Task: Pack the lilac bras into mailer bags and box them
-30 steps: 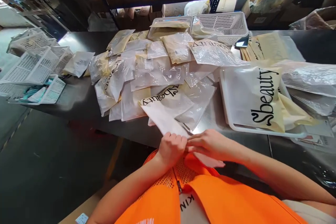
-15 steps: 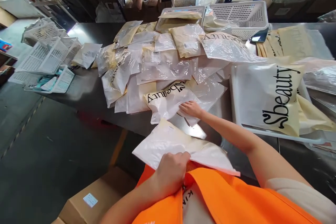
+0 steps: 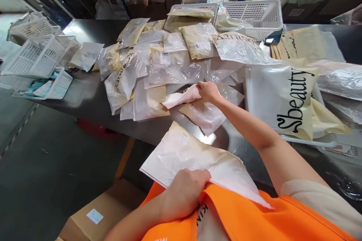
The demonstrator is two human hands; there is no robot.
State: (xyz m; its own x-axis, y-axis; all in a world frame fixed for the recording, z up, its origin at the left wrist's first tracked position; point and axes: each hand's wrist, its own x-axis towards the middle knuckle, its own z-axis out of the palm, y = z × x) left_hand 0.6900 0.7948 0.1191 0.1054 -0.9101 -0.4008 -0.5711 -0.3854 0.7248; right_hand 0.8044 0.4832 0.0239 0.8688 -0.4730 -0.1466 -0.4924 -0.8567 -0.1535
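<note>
Against the orange vest (image 3: 254, 218), at 6 o'clock, the left hand (image 3: 183, 194) clamps a flat white bag (image 3: 192, 158) by its near edge, pinned to the body so it stays out of the way. The right hand (image 3: 207, 91) reaches to 12 o'clock and pinches a folded bag (image 3: 181, 98) off the pile of bags (image 3: 169, 67) on the steel table (image 3: 85, 98). White baskets (image 3: 36, 60) sit at 10 o'clock; a printed bag (image 3: 285, 98) lies in a tray at 2 o'clock.

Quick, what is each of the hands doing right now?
Left hand: closed on white flat bags.
Right hand: closed on a folded plastic bag.
</note>
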